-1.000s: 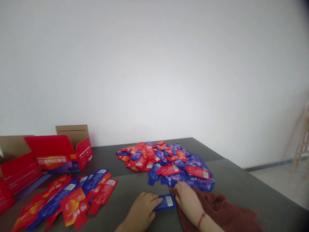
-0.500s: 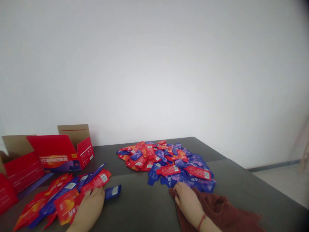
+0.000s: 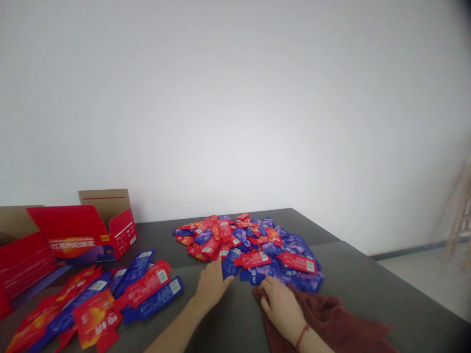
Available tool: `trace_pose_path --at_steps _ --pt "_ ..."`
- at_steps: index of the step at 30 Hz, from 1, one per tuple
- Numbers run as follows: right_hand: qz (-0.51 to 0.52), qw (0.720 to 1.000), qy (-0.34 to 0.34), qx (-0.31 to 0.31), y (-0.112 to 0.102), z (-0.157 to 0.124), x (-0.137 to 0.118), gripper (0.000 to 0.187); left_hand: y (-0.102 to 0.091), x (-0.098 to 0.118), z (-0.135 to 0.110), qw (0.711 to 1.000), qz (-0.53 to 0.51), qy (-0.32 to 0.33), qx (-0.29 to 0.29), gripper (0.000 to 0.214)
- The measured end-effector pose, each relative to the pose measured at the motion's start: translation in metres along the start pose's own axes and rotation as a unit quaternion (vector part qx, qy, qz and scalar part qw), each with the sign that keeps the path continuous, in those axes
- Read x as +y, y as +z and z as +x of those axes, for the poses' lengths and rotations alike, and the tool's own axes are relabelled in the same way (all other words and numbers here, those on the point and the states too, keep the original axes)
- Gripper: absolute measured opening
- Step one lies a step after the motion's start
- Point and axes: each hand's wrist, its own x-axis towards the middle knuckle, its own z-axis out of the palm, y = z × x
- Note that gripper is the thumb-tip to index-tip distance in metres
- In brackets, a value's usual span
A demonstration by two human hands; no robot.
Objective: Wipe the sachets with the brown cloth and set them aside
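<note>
My left hand [image 3: 212, 283] is at the near left edge of the pile of packets. Its thumb and fingers are apart, beside a blue packet [image 3: 231, 262] with a white barcode, and hide part of that packet. My right hand [image 3: 281, 304], with a red cord on its wrist, has curled fingers on a crumpled brown cloth [image 3: 334, 318] at the pile's near edge. To the left lies a looser group of red and blue packets, among them a red packet [image 3: 147, 283] lying across a blue packet [image 3: 162, 298].
Two open red cardboard boxes, one at the back left [image 3: 84, 235] and one at the far left [image 3: 25, 267], stand on the dark table [image 3: 331, 264]. A white wall rises behind. At the far right is a wooden stand [image 3: 461, 220].
My left hand has left the loose packets, moving right to the pile; a red and a blue packet lie where it was. My right hand stays on the cloth. The view has shifted slightly.
</note>
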Motion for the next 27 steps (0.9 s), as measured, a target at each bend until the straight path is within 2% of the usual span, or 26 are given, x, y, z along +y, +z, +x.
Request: trace_pose_path --at_steps 3,7,9,12,14,16,19,21,22,24,27 --pt "0.002 1.000 0.002 0.007 -0.002 0.002 0.001 0.018 0.019 0.011 0.024 0.998 -0.039 -0.044 0.010 0.063" --pt "-0.021 1.000 0.018 0.002 -0.003 0.009 0.005 0.019 0.015 -0.011 0.041 0.991 -0.115 -0.074 -0.010 0.029" --pt "-0.030 0.999 0.025 0.000 -0.002 0.014 0.007 0.018 0.005 -0.028 0.034 0.987 -0.145 -0.069 -0.013 0.019" --pt "-0.037 0.999 0.031 -0.001 0.000 0.018 0.009 0.019 -0.012 -0.045 0.005 0.983 -0.174 -0.051 0.013 0.023" --pt "-0.038 0.999 0.033 0.000 0.001 0.019 0.010 0.020 -0.020 -0.047 -0.021 0.983 -0.175 0.000 0.052 0.026" --pt "-0.038 0.999 0.036 0.000 0.001 0.023 0.011 0.019 -0.024 -0.039 -0.043 0.980 -0.127 0.137 0.074 0.027" --pt "-0.035 0.998 0.045 0.000 0.000 0.033 0.013 0.019 -0.025 -0.015 -0.063 0.936 0.002 0.352 0.016 0.032" --pt "-0.030 0.998 0.052 0.001 -0.001 0.040 0.015 0.019 -0.026 0.000 -0.068 0.906 0.054 0.420 -0.020 0.033" --pt "-0.026 0.998 0.054 0.002 -0.002 0.042 0.016 0.019 -0.026 0.004 -0.069 0.900 0.060 0.431 -0.027 0.033" --pt "-0.013 0.998 0.056 0.003 -0.007 0.044 0.018 0.019 -0.025 0.004 -0.070 0.906 0.035 0.420 -0.040 0.032" --pt "0.011 0.999 0.052 0.006 -0.021 0.036 0.018 0.020 -0.020 -0.015 -0.069 0.940 -0.071 0.330 -0.040 0.035"
